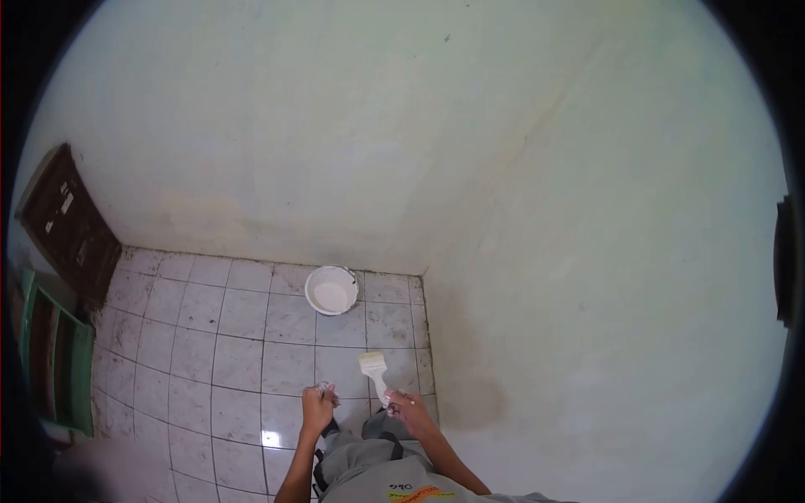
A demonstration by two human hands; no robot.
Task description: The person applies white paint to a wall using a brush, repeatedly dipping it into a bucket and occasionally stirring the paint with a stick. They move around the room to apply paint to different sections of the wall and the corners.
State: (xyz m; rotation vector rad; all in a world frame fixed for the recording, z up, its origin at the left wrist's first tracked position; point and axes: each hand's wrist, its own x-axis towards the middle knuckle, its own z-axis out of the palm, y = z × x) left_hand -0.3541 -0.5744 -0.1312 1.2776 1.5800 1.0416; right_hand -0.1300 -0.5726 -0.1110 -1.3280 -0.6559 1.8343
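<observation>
My right hand point(406, 408) grips the handle of a wide paintbrush point(373, 367) whose pale bristles point away from me, over the tiled floor. My left hand point(319, 406) is closed around something small and pale, perhaps a rag; I cannot make out what it is. A white bucket point(331, 290) with white paint inside stands on the floor ahead of both hands, close to the corner where two pale walls meet.
Pale green walls point(402, 134) rise ahead and to the right, stained dark near the bottom corner. The floor has white tiles point(235, 352) with dirty grout. A dark wooden door point(67, 222) and a green frame point(59, 360) are at the left.
</observation>
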